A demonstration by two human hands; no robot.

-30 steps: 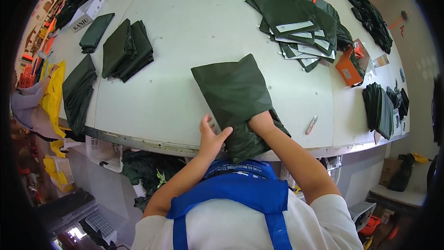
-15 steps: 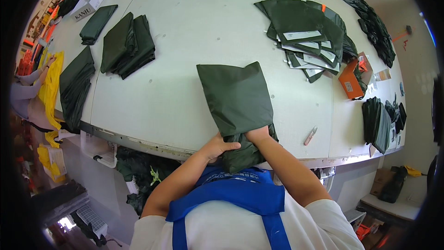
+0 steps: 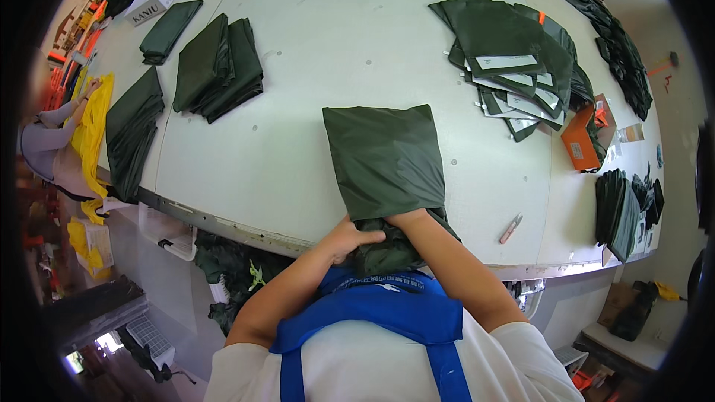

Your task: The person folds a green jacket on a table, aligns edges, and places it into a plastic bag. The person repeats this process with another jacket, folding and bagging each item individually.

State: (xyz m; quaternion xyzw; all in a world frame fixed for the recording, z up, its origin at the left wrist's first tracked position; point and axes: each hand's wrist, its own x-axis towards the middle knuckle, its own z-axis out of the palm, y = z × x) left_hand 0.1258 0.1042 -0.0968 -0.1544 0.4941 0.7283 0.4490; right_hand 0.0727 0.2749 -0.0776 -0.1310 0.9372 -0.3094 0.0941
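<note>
A dark green fabric pouch (image 3: 387, 160) lies on the table in front of me, its closed end pointing away. At its near end, crumpled green cloth (image 3: 383, 253) bulges out over the table edge. My left hand (image 3: 348, 240) grips the near left side of this cloth, thumb on top and fingers curled beneath. The wrist of my right hand (image 3: 408, 217) shows at the pouch's mouth. Its fingers are inside under the fabric, hidden from view.
Folded green pieces (image 3: 220, 67) lie at the left, and a pile of green pouches with white labels (image 3: 506, 59) at the back right. An orange box (image 3: 582, 141), small snips (image 3: 511, 228) and a green stack (image 3: 617, 212) are at the right. Another person handles yellow cloth (image 3: 93, 130) at far left.
The pouch's far end has spread wider and straighter, and my right hand has shifted slightly left at its mouth. My left hand keeps its grip. The whole view has shifted a little.
</note>
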